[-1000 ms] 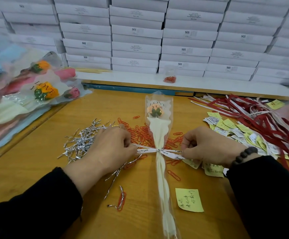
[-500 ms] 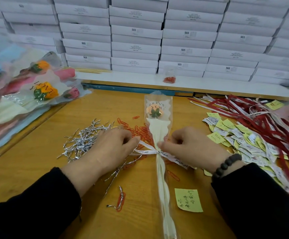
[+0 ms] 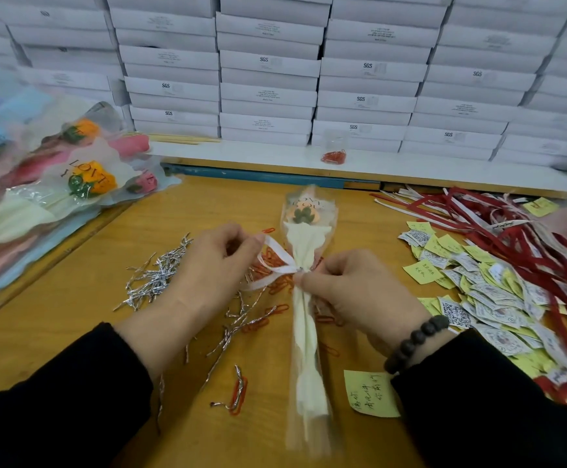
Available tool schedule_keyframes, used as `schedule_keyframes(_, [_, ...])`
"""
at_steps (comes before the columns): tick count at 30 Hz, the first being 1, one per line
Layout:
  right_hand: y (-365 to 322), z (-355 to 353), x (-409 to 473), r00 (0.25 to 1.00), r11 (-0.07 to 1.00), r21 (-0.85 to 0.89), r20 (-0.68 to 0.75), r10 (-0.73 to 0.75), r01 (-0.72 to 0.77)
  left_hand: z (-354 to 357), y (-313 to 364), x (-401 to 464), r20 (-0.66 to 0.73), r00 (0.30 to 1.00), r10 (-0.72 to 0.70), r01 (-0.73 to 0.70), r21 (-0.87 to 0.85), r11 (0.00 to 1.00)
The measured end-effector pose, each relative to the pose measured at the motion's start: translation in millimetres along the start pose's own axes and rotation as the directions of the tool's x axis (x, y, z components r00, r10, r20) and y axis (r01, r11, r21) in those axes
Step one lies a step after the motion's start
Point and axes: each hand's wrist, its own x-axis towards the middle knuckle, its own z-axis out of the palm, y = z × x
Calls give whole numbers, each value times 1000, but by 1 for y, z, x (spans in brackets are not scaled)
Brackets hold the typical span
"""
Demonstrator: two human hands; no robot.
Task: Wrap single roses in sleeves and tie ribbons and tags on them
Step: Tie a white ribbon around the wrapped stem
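Left hand (image 3: 208,265) pinches a white ribbon (image 3: 277,261) loop; right hand (image 3: 349,292) pinches the knot — sleeved rose (image 3: 304,298) lies flat, bloom far.

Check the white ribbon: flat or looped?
Looped: the white ribbon arcs from the left hand to the sleeve's pinched neck.

Wooden counter (image 3: 72,332), strewn: silver ties (image 3: 155,282) left of centre, red clips (image 3: 268,265) mid, sleeved rose (image 3: 304,298) lengthwise, yellow note (image 3: 371,393) near right, tags (image 3: 488,292) and ribbons (image 3: 512,231) far right, wrapped roses (image 3: 56,190) heaped far left.
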Motion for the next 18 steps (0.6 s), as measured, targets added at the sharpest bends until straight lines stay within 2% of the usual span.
schedule_keyframes(3, [-2,10,-3,998,980,191,-44,-46,54,-1,2,1,-13,996,-86,83,-173,981])
schedule_keyframes(6, [-6,21,-12,998,977,200,-19,-67,69,-1,0,2,26,976,-217,216,-289,933])
schedule_keyframes(9, [-12,30,-22,991,979,171,50,-121,111,-1,-1,2,122,946,-299,323,-349,880])
schedule_keyframes(12, [-18,37,-31,978,983,102,126,-166,153,-3,-3,2,152,931,-333,366,-341,866])
schedule_keyframes(15, [-19,44,-38,968,980,-9,155,-195,199,-4,-4,2,191,925,-329,380,-436,816])
schedule_keyframes(18, [-22,47,-44,944,973,-51,259,-203,223,-6,-2,2,234,922,-309,386,-481,787])
